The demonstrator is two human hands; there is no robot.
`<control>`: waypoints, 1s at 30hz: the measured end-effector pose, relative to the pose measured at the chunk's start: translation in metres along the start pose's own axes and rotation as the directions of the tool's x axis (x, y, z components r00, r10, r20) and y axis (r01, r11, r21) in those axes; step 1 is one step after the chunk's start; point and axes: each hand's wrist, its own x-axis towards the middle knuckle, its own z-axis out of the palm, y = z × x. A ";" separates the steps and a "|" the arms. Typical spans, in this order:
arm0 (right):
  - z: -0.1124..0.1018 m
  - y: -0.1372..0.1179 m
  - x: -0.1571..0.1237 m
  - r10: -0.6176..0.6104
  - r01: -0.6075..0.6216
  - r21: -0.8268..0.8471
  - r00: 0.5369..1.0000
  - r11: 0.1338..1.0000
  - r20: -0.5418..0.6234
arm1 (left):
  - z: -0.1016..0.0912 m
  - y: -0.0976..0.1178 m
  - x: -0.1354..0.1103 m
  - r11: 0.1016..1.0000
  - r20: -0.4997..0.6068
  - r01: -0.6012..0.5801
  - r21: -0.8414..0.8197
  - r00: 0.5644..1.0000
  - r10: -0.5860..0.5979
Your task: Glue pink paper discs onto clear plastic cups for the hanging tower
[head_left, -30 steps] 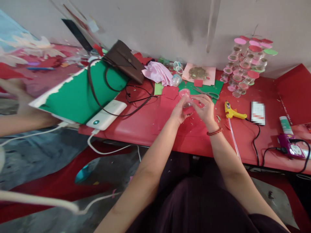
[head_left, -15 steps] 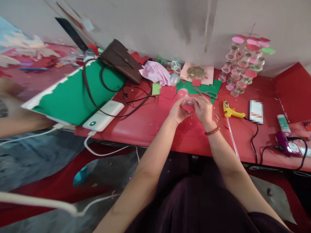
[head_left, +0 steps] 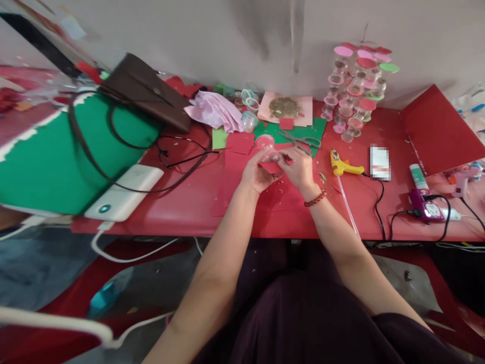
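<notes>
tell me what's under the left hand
Red paper shows around the left hand and seems to run beneath it. The part directly behind the hand is covered.

A plain grey wall (head_left: 182, 35), with one darker smudge, rises behind the far edge of the red tabletop (head_left: 182, 215). Below the near edge, red furniture (head_left: 71, 296) is partly seen. The light is soft.

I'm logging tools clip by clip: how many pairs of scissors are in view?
1: the scissors lie on the green sheet, just beyond the right hand. Others could be hidden under the clutter.
</notes>
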 end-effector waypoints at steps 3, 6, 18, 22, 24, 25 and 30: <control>0.001 -0.001 -0.001 0.008 -0.008 -0.016 1.000 1.000 -0.006 | -0.001 -0.001 0.000 1.000 -0.009 0.003 0.012 1.000 -0.003; 0.002 -0.002 -0.001 0.029 -0.029 0.002 0.999 1.000 -0.014 | 0.000 -0.001 -0.001 1.000 -0.026 -0.012 0.028 1.000 0.013; -0.002 -0.003 -0.001 -0.042 0.042 0.037 0.999 0.998 0.002 | 0.001 -0.001 -0.003 0.999 -0.024 -0.040 0.014 0.999 0.041; -0.001 -0.003 -0.002 -0.044 0.046 0.074 0.999 0.996 -0.022 | 0.002 -0.002 -0.002 0.999 -0.033 -0.034 0.006 0.999 0.034; 0.000 -0.003 -0.002 -0.033 0.038 0.095 0.998 0.995 -0.049 | 0.002 -0.002 -0.002 0.999 -0.038 -0.031 0.015 0.999 0.031; 0.000 -0.004 -0.003 -0.023 0.030 0.105 0.998 0.994 -0.066 | 0.002 -0.002 -0.002 0.999 -0.040 -0.030 0.020 0.999 0.031; 0.000 -0.006 -0.002 0.042 -0.028 0.124 0.993 0.992 -0.108 | 0.002 -0.002 -0.003 0.999 -0.005 -0.046 0.010 0.999 0.046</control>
